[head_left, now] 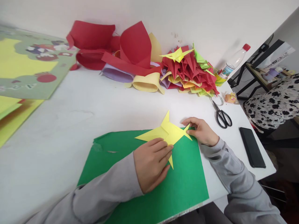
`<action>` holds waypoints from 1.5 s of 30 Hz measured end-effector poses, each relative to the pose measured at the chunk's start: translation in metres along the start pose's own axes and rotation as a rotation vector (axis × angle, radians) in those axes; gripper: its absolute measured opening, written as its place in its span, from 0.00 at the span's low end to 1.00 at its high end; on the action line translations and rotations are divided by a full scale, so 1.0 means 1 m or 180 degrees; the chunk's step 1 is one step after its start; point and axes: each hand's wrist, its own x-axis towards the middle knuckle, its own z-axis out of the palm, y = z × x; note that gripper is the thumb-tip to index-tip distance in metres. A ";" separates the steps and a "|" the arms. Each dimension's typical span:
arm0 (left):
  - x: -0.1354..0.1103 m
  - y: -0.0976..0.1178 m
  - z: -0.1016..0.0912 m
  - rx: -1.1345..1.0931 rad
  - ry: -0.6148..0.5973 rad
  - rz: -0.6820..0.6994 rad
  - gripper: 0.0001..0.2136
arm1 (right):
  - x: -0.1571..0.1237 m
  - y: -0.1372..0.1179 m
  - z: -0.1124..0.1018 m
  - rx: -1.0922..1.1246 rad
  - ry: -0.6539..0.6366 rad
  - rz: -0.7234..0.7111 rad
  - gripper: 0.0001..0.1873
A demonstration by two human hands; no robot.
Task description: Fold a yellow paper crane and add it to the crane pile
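Note:
A yellow folded paper fish (pixel 174 132), with a long pointed snout, fins and a forked tail, lies on a green sheet (pixel 187 174). My left hand (pixel 151 165) holds the near side of its body, fingers bent together over the paper and the thumb lower down by the near fin. On the right, my right hand (pixel 202 132) pinches the forked tail between thumb and fingers. Part of the fish's near side is hidden under my left fingers.
Red, purple and yellow paper loops (pixel 137 49) and a pile of folded red paper (pixel 187 67) line the wall. To the right are black-handled scissors (pixel 223 118), a black phone (pixel 252 147), a bottle (pixel 230 67) and a person in a floral garment (pixel 273 102). A decorated board (pixel 53 88) lies left.

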 end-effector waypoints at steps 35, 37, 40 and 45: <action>0.002 0.011 0.003 0.0431 -0.0107 -0.0027 0.16 | -0.014 -0.021 0.025 -0.1486 0.0404 0.0148 0.36; 0.000 0.011 0.004 0.0411 -0.0073 -0.0023 0.16 | -0.011 -0.017 0.019 -0.1379 0.0384 0.0069 0.36; -0.004 0.012 0.007 0.0374 -0.0022 -0.0030 0.16 | -0.009 -0.014 0.015 -0.1312 0.0325 -0.0015 0.36; -0.007 0.013 0.009 0.0463 -0.0023 -0.0038 0.17 | -0.014 -0.020 0.027 -0.1565 0.0430 0.0195 0.44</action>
